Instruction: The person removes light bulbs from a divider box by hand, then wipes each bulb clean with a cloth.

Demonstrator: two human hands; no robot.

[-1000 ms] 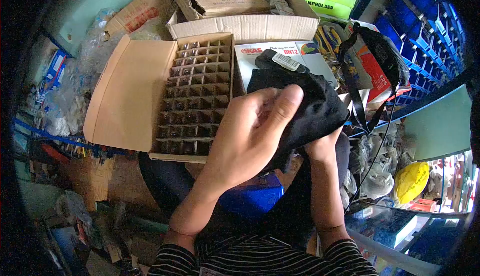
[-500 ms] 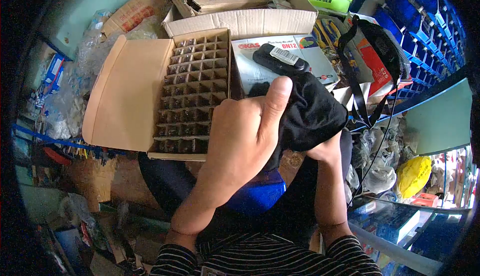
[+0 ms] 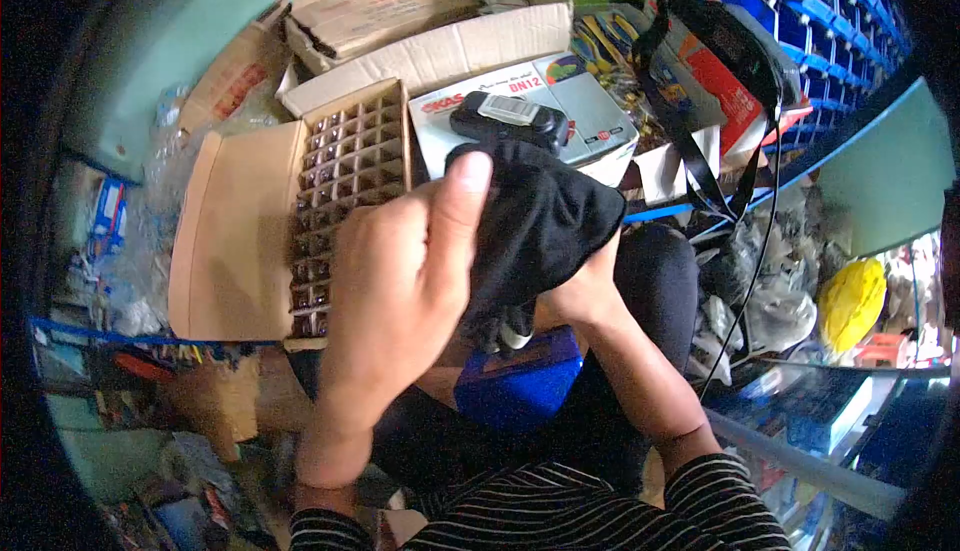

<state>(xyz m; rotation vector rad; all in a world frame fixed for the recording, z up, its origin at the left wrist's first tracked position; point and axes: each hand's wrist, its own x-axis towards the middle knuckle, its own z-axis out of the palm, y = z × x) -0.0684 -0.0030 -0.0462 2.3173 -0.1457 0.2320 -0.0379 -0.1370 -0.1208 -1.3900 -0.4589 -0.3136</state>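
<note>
Black cloth point(image 3: 550, 216) sits between my left hand point(image 3: 400, 261), curled on its edge, and my right hand point(image 3: 585, 291), its grip hidden underneath — a pale rim point(image 3: 515, 336) newly shows below, so I'm seemingly handling more than cloth.

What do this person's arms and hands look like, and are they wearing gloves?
No gloves! The left hand and right hand are bare, and so are the forearms. Nearer the elbows come dark sleeves with thin, pale stripes. I can't see a watch.
</note>
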